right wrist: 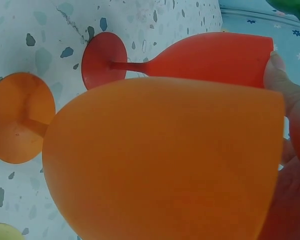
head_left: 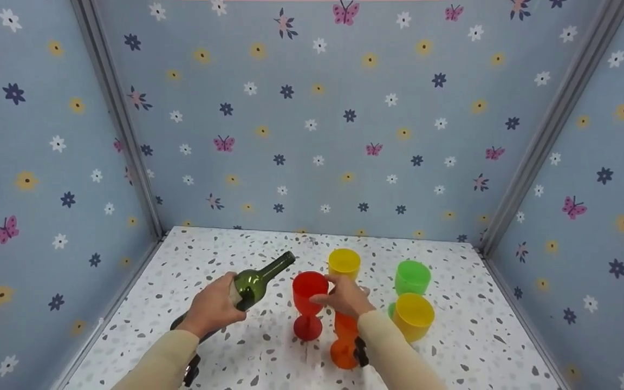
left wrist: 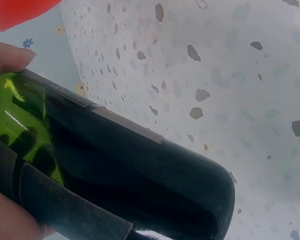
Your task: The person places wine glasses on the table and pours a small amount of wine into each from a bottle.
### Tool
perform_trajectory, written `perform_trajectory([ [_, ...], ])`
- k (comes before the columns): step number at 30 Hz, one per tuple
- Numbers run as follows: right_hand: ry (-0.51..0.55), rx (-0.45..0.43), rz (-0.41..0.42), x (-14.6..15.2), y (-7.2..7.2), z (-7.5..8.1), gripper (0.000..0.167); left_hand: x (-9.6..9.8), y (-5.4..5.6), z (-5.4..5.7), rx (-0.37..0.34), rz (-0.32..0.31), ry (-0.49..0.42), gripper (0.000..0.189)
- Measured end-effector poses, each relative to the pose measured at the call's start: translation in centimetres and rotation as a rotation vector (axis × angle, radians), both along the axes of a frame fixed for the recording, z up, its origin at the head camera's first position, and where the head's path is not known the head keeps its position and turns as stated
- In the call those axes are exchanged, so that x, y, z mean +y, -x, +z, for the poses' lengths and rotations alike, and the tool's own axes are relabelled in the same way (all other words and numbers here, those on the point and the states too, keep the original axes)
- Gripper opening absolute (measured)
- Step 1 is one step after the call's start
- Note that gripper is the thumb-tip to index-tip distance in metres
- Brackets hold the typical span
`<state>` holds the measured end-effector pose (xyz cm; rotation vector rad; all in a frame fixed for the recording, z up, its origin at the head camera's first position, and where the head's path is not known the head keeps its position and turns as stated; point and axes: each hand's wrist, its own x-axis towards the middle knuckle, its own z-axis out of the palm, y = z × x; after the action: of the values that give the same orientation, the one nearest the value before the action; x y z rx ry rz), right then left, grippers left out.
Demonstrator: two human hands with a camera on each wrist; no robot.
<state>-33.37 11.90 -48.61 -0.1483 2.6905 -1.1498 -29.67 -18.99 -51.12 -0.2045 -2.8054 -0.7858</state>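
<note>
My left hand (head_left: pixel 212 307) grips a green wine bottle (head_left: pixel 251 286) round its body. The bottle is tilted, its neck pointing up and to the right toward the red goblet (head_left: pixel 306 292); its mouth is above and left of that goblet's rim. In the left wrist view the lower part of the bottle (left wrist: pixel 134 155) looks dark. The red goblet stands upright on the table, and my right hand (head_left: pixel 349 297) holds it at the right side of its rim with thumb and fingers. Under my right wrist stands an orange goblet (head_left: pixel 343 353), its bowl partly hidden by the hand and sleeve.
Behind my right hand is a yellow goblet (head_left: pixel 344 261). To the right stand a green goblet (head_left: pixel 413 277) and another yellow goblet (head_left: pixel 415 314), close together. Patterned walls (head_left: pixel 312 179) enclose the speckled white table (head_left: pixel 258 363) at the back and both sides.
</note>
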Motion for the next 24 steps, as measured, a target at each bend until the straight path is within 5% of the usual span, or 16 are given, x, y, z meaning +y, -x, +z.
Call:
perform_trajectory([
  [9, -0.027, 0.031, -0.004, 0.5, 0.1, 0.1, 0.072, 0.5, 1.0, 0.3, 0.072, -0.067, 0.138, 0.084],
  [24, -0.015, 0.03, 0.021, 0.1, -0.3, -0.2, 0.075, 0.2, 1.3, 0.0, 0.077, -0.096, 0.32, 0.09],
])
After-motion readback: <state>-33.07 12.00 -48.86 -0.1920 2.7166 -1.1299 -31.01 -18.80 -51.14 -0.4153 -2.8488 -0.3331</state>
